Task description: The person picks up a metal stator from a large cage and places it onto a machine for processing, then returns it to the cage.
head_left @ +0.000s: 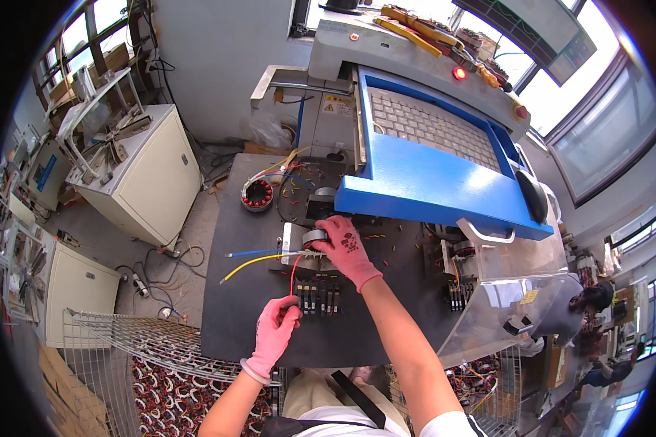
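Observation:
My left hand [277, 328], in a pink glove, pinches the end of a red wire [293, 277] over the near part of the dark table. Also gloved in pink, my right hand [344, 251] grips a grey ring-shaped motor stator [315, 237] on a metal fixture [288, 244]. From the stator a yellow wire [251, 268] and a blue wire [259, 253] stretch out to the left, while the red one runs down to my left hand. Close by my left fingers stands a row of small black terminal clamps [319, 300]. My right palm hides part of the stator.
A wound stator with red coils [256, 195] lies at the table's far left, beside scattered small coloured sleeves [291, 186]. A blue machine frame with a keyboard [437, 138] overhangs the back. Wire baskets [153, 324] of stators flank my legs; a clear guard [488, 306] stands right.

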The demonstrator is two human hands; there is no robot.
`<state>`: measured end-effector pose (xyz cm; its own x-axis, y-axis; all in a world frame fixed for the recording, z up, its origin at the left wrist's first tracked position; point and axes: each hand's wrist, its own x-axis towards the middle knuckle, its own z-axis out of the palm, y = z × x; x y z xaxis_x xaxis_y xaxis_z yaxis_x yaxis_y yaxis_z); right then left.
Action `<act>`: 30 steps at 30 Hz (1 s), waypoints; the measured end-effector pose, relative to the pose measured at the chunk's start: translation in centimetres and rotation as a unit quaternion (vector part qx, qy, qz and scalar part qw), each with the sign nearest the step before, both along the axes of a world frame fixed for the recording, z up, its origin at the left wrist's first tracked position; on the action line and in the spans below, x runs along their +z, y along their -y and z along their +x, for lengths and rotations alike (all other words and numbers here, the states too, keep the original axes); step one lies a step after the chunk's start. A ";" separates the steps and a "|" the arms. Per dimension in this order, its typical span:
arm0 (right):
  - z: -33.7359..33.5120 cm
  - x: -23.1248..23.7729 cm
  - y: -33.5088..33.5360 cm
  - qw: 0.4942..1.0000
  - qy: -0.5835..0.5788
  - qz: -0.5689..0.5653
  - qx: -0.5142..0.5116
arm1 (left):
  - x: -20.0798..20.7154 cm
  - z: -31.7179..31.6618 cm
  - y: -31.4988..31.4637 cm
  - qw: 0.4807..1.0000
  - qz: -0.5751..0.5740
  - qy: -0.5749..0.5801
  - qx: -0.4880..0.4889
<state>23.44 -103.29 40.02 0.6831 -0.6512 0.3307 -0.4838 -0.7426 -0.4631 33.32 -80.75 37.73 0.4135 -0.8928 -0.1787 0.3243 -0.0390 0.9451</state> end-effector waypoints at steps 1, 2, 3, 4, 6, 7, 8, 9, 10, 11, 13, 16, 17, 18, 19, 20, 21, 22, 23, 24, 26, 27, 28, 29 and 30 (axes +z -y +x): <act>0.0 -0.2 0.0 1.000 0.008 0.002 -0.001 | -0.5 0.2 0.0 1.000 0.005 0.008 -0.002; 0.1 -0.3 0.2 1.000 0.011 0.013 0.001 | -0.9 0.3 -0.1 1.000 0.009 0.015 -0.003; 0.2 -0.3 0.7 1.000 0.013 0.023 0.004 | -1.2 0.4 0.0 1.000 0.010 0.016 -0.005; 0.5 0.0 1.1 0.999 0.020 0.031 0.008 | -0.8 0.7 0.4 1.000 0.010 0.021 -0.005; 0.2 -0.4 1.0 0.999 0.018 0.043 0.004 | -0.6 0.5 0.4 0.999 0.010 0.030 -0.006; 0.1 -0.1 0.9 0.999 0.013 0.046 -0.002 | -0.5 0.3 0.5 0.999 0.007 0.035 -0.005; -0.1 0.2 0.9 0.999 0.009 0.049 -0.009 | -0.3 0.2 0.7 0.999 0.003 0.041 -0.004; -0.5 0.6 0.9 0.998 0.021 0.052 -0.019 | 0.0 0.2 0.8 1.000 0.015 0.011 -0.017; -0.7 1.5 0.4 0.997 0.042 0.035 -0.051 | 0.2 0.2 0.9 1.000 0.008 0.022 -0.016; -1.2 2.5 -0.1 0.994 0.063 0.016 -0.083 | 0.5 0.0 1.1 0.999 0.001 0.032 -0.015; -0.8 2.9 -2.4 0.987 0.096 0.020 -0.125 | 0.3 1.0 0.4 0.996 0.008 0.085 -0.001; -0.9 2.4 -7.8 0.950 0.019 0.292 -0.106 | 0.3 0.7 0.7 0.984 0.014 0.175 -0.018; -0.8 2.0 -8.5 0.881 0.047 0.466 -0.067 | 0.7 0.2 1.0 0.978 0.012 0.204 -0.032; -0.6 1.6 -9.1 0.779 0.075 0.623 -0.022 | 1.2 -0.2 1.1 0.972 0.010 0.232 -0.044; -0.6 -1.2 -9.0 0.708 0.129 0.693 0.042 | 2.0 -0.7 1.2 0.962 0.013 0.267 -0.060; -0.7 -1.1 -8.7 0.740 0.108 0.662 0.043 | 2.8 -0.9 0.9 0.950 0.023 0.302 -0.070; -0.9 -0.9 -8.0 0.770 0.087 0.630 0.044 | 3.4 -1.0 0.7 0.937 0.032 0.337 -0.080; -0.8 -0.9 -7.6 0.797 0.064 0.599 0.049 | 3.8 -0.9 0.3 0.929 0.035 0.354 -0.102; -0.9 -1.0 -7.6 0.825 0.058 0.562 0.035 | 4.0 -0.9 -0.1 0.922 0.040 0.366 -0.120; -1.4 -0.9 -6.9 0.848 0.048 0.526 0.039 | 4.1 -1.0 -0.4 0.915 0.045 0.377 -0.138; -2.0 0.9 -6.5 0.860 0.038 0.509 0.000 | 3.0 -1.3 -1.0 0.873 0.084 0.447 -0.177; -2.2 0.8 -5.8 0.872 0.030 0.488 0.004 | 2.2 -1.8 -1.1 0.845 0.092 0.500 -0.166; -2.9 0.5 -5.5 0.882 0.028 0.470 -0.004 | 1.4 -2.4 -1.2 0.811 0.096 0.551 -0.169; -2.9 1.3 -5.4 0.902 0.004 0.431 -0.010 | 0.8 -2.7 -1.0 0.793 0.111 0.571 -0.179; -3.0 0.2 -5.2 0.917 0.007 0.399 0.007 | -0.1 -3.0 -1.2 0.762 0.127 0.606 -0.188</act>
